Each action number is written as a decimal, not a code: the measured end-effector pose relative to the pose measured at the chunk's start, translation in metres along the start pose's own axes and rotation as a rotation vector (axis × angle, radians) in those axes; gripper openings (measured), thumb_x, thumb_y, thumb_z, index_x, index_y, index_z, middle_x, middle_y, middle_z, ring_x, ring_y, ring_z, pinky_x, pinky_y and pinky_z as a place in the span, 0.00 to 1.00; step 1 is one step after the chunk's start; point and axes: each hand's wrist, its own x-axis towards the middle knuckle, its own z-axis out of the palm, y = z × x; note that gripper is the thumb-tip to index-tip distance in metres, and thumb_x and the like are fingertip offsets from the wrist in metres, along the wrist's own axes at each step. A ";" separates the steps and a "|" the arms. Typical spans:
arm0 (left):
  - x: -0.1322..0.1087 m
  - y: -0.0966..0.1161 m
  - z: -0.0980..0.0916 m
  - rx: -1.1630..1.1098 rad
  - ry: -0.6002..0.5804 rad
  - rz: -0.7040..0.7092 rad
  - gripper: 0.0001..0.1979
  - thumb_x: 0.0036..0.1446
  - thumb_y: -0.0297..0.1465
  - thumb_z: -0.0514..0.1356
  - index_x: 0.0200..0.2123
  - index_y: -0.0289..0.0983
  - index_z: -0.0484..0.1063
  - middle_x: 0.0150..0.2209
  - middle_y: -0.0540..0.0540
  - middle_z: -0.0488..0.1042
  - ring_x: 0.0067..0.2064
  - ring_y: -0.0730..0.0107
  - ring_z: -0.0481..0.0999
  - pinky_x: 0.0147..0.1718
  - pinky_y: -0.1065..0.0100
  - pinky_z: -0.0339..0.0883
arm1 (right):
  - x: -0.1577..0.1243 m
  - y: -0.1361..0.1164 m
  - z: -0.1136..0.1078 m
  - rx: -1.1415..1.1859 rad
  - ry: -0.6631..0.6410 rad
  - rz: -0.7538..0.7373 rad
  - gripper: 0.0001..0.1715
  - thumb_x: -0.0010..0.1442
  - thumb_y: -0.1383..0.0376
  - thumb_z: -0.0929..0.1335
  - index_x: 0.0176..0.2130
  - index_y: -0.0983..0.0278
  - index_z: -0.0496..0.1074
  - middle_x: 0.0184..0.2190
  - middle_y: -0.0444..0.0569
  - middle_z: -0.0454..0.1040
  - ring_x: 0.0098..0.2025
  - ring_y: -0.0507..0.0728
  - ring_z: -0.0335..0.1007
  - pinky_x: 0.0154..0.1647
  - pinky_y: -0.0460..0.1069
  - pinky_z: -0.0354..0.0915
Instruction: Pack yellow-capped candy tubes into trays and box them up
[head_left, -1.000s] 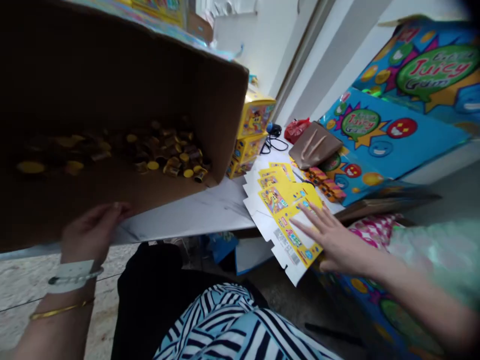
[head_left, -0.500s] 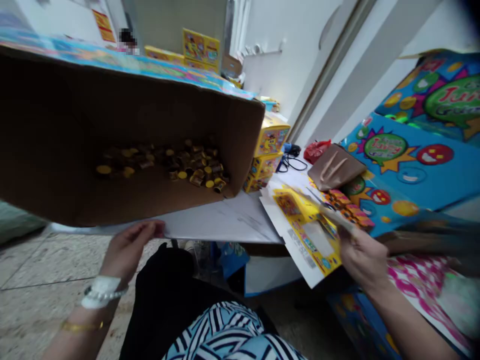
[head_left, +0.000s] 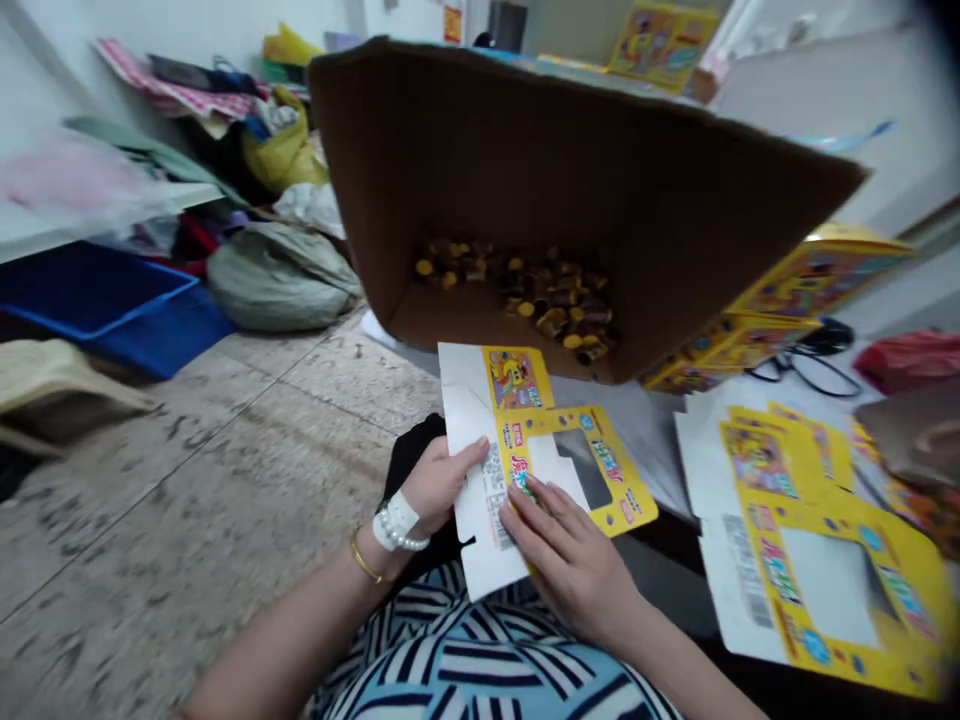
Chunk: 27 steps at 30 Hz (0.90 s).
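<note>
A flat, unfolded yellow and white carton (head_left: 480, 410) with a cut-out window lies across my lap in front of the table edge. My left hand (head_left: 442, 482) pinches its white side edge, thumb on top and the fingers hidden beneath. Across its printed middle my right hand (head_left: 570, 560) rests flat, fingers stretched out over the lettering. Just beyond stands a large brown cardboard box (head_left: 585, 150), its open side facing me. Many small brown cups with yellow ends (head_left: 559, 300) lie loose on its bottom.
More flat cartons (head_left: 739, 560) lie stacked on the table (head_left: 645, 440) at the right. Made-up yellow boxes (head_left: 825, 275) stand beside the cardboard box, near black cables (head_left: 810, 370). On the floor at left are a blue bin (head_left: 150, 310), a grey-green sack (head_left: 281, 275) and a beige stool (head_left: 60, 390).
My right hand has brought a carton from the right-hand stack to my lap. My left hand has come from the table edge to grip it. The view has swung left.
</note>
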 end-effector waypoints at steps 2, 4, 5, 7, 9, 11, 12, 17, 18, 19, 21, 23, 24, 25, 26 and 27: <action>-0.012 -0.002 -0.022 0.010 0.094 0.012 0.23 0.44 0.42 0.73 0.38 0.31 0.79 0.36 0.39 0.83 0.36 0.56 0.82 0.40 0.59 0.76 | 0.008 0.002 0.008 0.194 -0.077 0.036 0.45 0.64 0.53 0.67 0.72 0.60 0.48 0.71 0.57 0.52 0.72 0.71 0.46 0.65 0.71 0.58; -0.029 -0.001 -0.041 0.022 0.155 0.012 0.23 0.43 0.42 0.74 0.37 0.31 0.79 0.35 0.40 0.83 0.34 0.57 0.82 0.37 0.60 0.76 | 0.023 0.007 0.013 0.345 -0.032 0.205 0.48 0.64 0.47 0.66 0.72 0.59 0.45 0.72 0.57 0.46 0.72 0.69 0.44 0.67 0.70 0.56; -0.038 0.000 -0.047 0.030 0.166 0.018 0.23 0.42 0.42 0.74 0.38 0.32 0.79 0.35 0.41 0.83 0.35 0.56 0.82 0.37 0.60 0.76 | 0.033 0.011 0.016 0.379 0.031 0.307 0.47 0.65 0.48 0.64 0.73 0.59 0.43 0.73 0.58 0.45 0.73 0.68 0.44 0.68 0.69 0.55; -0.054 0.002 -0.054 0.038 0.141 0.036 0.26 0.43 0.46 0.73 0.39 0.33 0.79 0.36 0.40 0.83 0.38 0.52 0.83 0.39 0.58 0.77 | 0.057 0.019 0.022 0.360 0.147 0.441 0.46 0.66 0.49 0.63 0.73 0.60 0.39 0.72 0.59 0.46 0.73 0.68 0.41 0.69 0.70 0.52; -0.067 0.004 -0.058 0.037 0.098 0.064 0.30 0.44 0.54 0.69 0.40 0.34 0.80 0.37 0.40 0.83 0.43 0.48 0.82 0.43 0.54 0.76 | 0.082 0.026 0.025 0.284 0.222 0.437 0.47 0.65 0.46 0.63 0.72 0.61 0.42 0.71 0.60 0.50 0.73 0.71 0.40 0.69 0.74 0.45; -0.074 0.004 -0.063 0.010 0.102 0.094 0.33 0.45 0.58 0.66 0.40 0.34 0.79 0.37 0.39 0.83 0.46 0.45 0.81 0.46 0.53 0.76 | 0.104 0.031 0.025 0.234 0.284 0.371 0.45 0.62 0.45 0.66 0.68 0.62 0.51 0.65 0.62 0.61 0.69 0.73 0.51 0.68 0.75 0.44; -0.075 0.004 -0.067 -0.024 0.124 0.105 0.32 0.46 0.57 0.66 0.40 0.34 0.79 0.37 0.39 0.83 0.47 0.45 0.81 0.47 0.52 0.75 | 0.113 0.031 0.025 0.234 0.330 0.351 0.42 0.60 0.46 0.68 0.65 0.62 0.56 0.59 0.61 0.66 0.63 0.72 0.60 0.66 0.74 0.51; -0.080 0.005 -0.106 -0.348 0.123 0.045 0.26 0.52 0.49 0.63 0.43 0.31 0.78 0.36 0.38 0.83 0.50 0.45 0.80 0.52 0.50 0.71 | 0.142 0.012 0.037 0.371 0.579 0.274 0.30 0.54 0.57 0.74 0.54 0.57 0.65 0.41 0.52 0.71 0.38 0.60 0.72 0.37 0.56 0.73; -0.084 0.006 -0.116 -0.397 0.125 0.063 0.27 0.53 0.49 0.61 0.44 0.31 0.78 0.37 0.38 0.83 0.50 0.45 0.80 0.52 0.49 0.71 | 0.147 0.006 0.044 0.415 0.571 0.262 0.33 0.53 0.57 0.75 0.55 0.57 0.64 0.40 0.52 0.71 0.36 0.60 0.72 0.35 0.55 0.73; -0.088 0.008 -0.127 -0.421 0.147 0.094 0.28 0.53 0.50 0.60 0.44 0.32 0.78 0.38 0.38 0.83 0.49 0.45 0.80 0.52 0.49 0.71 | 0.152 0.001 0.052 0.468 0.530 0.263 0.37 0.52 0.57 0.75 0.57 0.58 0.62 0.39 0.52 0.73 0.36 0.60 0.73 0.34 0.55 0.73; -0.097 0.012 -0.151 -0.404 0.223 0.142 0.28 0.53 0.50 0.59 0.44 0.32 0.78 0.38 0.39 0.83 0.48 0.46 0.81 0.49 0.51 0.72 | 0.166 -0.008 0.068 0.584 0.368 0.292 0.43 0.51 0.56 0.76 0.60 0.60 0.59 0.39 0.52 0.76 0.37 0.62 0.76 0.36 0.56 0.75; -0.104 0.018 -0.175 -0.349 0.289 0.134 0.23 0.50 0.45 0.62 0.41 0.32 0.79 0.36 0.39 0.83 0.45 0.48 0.82 0.46 0.54 0.74 | 0.181 -0.014 0.083 0.706 0.166 0.306 0.39 0.53 0.55 0.75 0.59 0.60 0.61 0.42 0.54 0.79 0.40 0.63 0.78 0.38 0.56 0.76; -0.106 0.022 -0.186 -0.325 0.308 0.119 0.20 0.49 0.41 0.63 0.39 0.32 0.79 0.35 0.39 0.83 0.43 0.49 0.82 0.44 0.55 0.74 | 0.188 -0.016 0.089 0.770 0.081 0.310 0.36 0.54 0.54 0.74 0.58 0.60 0.62 0.43 0.54 0.79 0.40 0.62 0.79 0.37 0.55 0.76; -0.107 0.025 -0.197 -0.307 0.321 0.107 0.18 0.47 0.39 0.64 0.38 0.32 0.79 0.35 0.39 0.83 0.41 0.51 0.82 0.43 0.56 0.75 | 0.195 -0.017 0.094 0.821 0.020 0.314 0.34 0.56 0.54 0.73 0.57 0.60 0.63 0.44 0.54 0.79 0.39 0.62 0.80 0.35 0.54 0.77; -0.108 0.029 -0.207 -0.290 0.329 0.097 0.17 0.46 0.37 0.65 0.38 0.32 0.80 0.35 0.39 0.83 0.39 0.53 0.83 0.42 0.58 0.75 | 0.201 -0.019 0.097 0.846 -0.008 0.314 0.34 0.56 0.54 0.73 0.58 0.60 0.63 0.43 0.53 0.80 0.38 0.61 0.80 0.33 0.54 0.76; -0.107 0.032 -0.217 -0.264 0.339 0.086 0.17 0.44 0.35 0.66 0.37 0.33 0.80 0.35 0.40 0.83 0.38 0.55 0.83 0.40 0.59 0.75 | 0.207 -0.021 0.100 0.839 -0.001 0.304 0.35 0.57 0.55 0.73 0.59 0.60 0.62 0.41 0.52 0.80 0.35 0.60 0.79 0.32 0.53 0.76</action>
